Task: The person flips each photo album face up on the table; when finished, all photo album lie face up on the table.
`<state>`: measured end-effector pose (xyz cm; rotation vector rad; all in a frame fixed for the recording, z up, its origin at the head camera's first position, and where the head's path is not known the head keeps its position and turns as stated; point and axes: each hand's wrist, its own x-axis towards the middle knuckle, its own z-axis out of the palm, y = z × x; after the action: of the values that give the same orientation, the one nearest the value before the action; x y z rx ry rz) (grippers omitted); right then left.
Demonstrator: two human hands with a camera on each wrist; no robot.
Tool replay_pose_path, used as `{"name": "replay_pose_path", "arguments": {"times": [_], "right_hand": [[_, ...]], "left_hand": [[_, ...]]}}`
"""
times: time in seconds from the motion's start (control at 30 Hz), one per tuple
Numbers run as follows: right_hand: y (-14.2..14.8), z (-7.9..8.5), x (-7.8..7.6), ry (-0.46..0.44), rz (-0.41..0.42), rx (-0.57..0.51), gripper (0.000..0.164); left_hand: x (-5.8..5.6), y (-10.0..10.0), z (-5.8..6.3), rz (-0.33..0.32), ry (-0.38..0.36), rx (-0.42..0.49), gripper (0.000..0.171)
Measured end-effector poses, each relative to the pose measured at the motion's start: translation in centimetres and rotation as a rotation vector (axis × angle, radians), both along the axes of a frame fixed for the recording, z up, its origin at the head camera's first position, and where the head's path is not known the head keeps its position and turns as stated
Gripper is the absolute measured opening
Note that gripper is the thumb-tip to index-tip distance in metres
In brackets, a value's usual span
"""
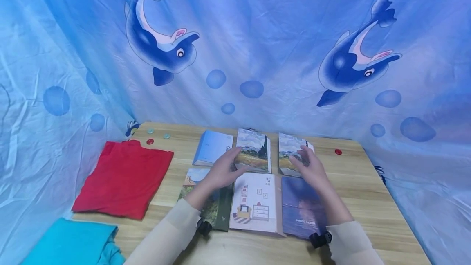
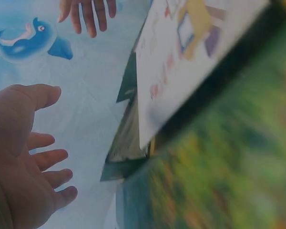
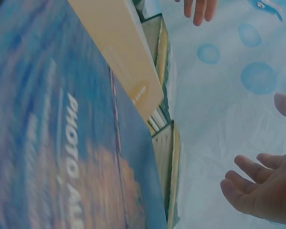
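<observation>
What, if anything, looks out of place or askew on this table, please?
Nothing looks spilled or damaged, and the six books lie in two rows of three. One mild oddity: a red disc sits alone on the right of the table, while three other small discs lie grouped near its far left corner.

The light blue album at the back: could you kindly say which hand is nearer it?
Left. The left hand is by the near right corner of the light blue album; the right hand is farther right, by the right-hand landscape-covered album.
</observation>
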<state>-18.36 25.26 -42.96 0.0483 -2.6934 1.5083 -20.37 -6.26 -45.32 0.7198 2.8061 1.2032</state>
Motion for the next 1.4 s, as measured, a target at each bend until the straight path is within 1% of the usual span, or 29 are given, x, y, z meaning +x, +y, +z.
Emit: {"name": "replay_pose_path", "arguments": {"times": [0.1,0.23,0.33,0.43,0.57,0.63,0.73,0.83,0.9,1.17,1.3,1.4], "right_hand": [[-0.8,-0.3,0.3,-0.006,0.004,0.008,0.080],[-1.5,-0.9,0.9,-0.024,-0.001,0.025,0.078],[-2.0,-1.4,1.3,-0.033,-0.008,0.054,0.077],[-2.6,-1.9,1.6,-0.036,-0.002,0.054,0.077],[-3.5,-2.6,1.7,0.002,0.036,0.032,0.074],[-4.0,-2.8,1.8,0.034,0.055,0.037,0.072],[-4.8,-2.9,2.1,0.072,0.066,0.048,0.071],[-5.4,-3.0,2.4,0.090,0.080,0.050,0.071],[-5.8,-3.1,2.6,0.092,0.099,0.031,0.073],[-8.1,-3.4,3.0,0.084,0.157,0.020,0.075],[-9.2,-3.7,3.2,0.079,0.189,-0.005,0.074],[-10.1,-4.0,3.4,0.062,0.239,0.000,0.073]], "left_hand": [[0.6,-1.3,-0.8,0.006,0.021,0.002,0.071],[1.8,-2.7,-1.7,0.029,0.036,-0.002,0.071],[2.8,-3.6,-1.9,0.046,0.044,0.000,0.072],[3.8,-4.5,-2.1,0.077,0.041,0.009,0.074],[5.2,-6.1,-2.4,0.116,0.012,0.024,0.074],[6.0,-6.8,-2.5,0.124,-0.005,0.031,0.074],[6.8,-7.5,-2.9,0.134,-0.006,0.043,0.074],[7.4,-8.0,-3.1,0.156,-0.009,0.056,0.074],[7.7,-8.1,-3.3,0.168,-0.007,0.062,0.074],[9.1,-8.3,-4.0,0.203,0.010,0.065,0.075],[9.6,-8.4,-4.4,0.206,0.016,0.044,0.078],[10.0,-8.7,-4.8,0.203,0.028,0.034,0.080]]}}
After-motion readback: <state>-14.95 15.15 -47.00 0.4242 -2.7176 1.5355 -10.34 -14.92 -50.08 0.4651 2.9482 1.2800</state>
